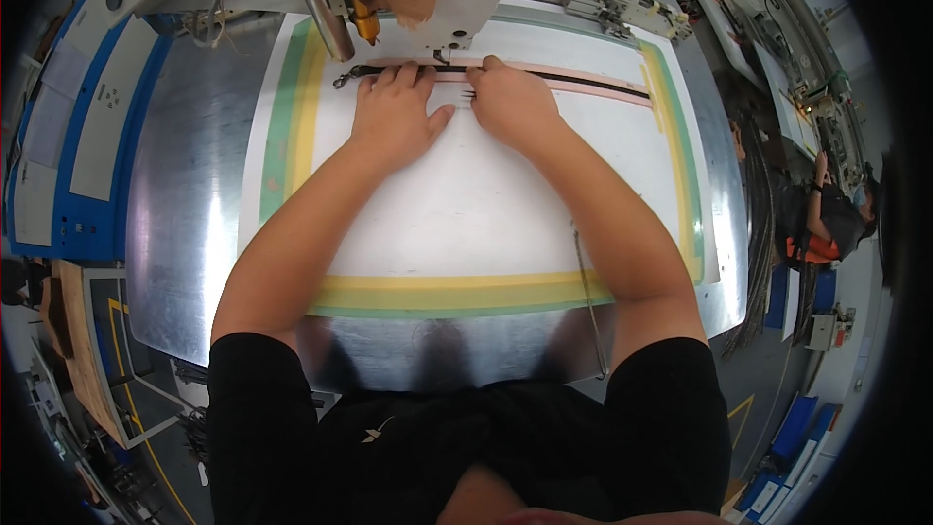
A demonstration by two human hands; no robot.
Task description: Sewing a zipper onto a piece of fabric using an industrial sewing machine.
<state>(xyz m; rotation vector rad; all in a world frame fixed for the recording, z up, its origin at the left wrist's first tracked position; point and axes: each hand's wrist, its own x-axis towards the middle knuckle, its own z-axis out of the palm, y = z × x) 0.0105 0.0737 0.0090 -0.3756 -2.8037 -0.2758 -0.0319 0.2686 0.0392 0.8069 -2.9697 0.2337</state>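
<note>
A narrow black strap [573, 82] with a metal snap hook [340, 82] at its left end lies along a pinkish strip [612, 97] on a white sheet [437, 214]. My left hand [397, 117] rests flat near the hook end, fingertips on the strap and thumb apart. My right hand [515, 107] is closed at the middle of the strap, its curled fingers gripping the edge there. Small dark prong-like marks show beside its fingers; I cannot make out what they are. Just beyond my hands stands the sewing machine head [457, 0].
Yellow tape [466, 290] and green tape border the sheet on a shiny metal table [185, 185]. A metal tube [330, 24] and a brass-coloured part [366, 24] hang close above my left hand. A blue cabinet [92, 156] stands left; another person [826, 214] is far right.
</note>
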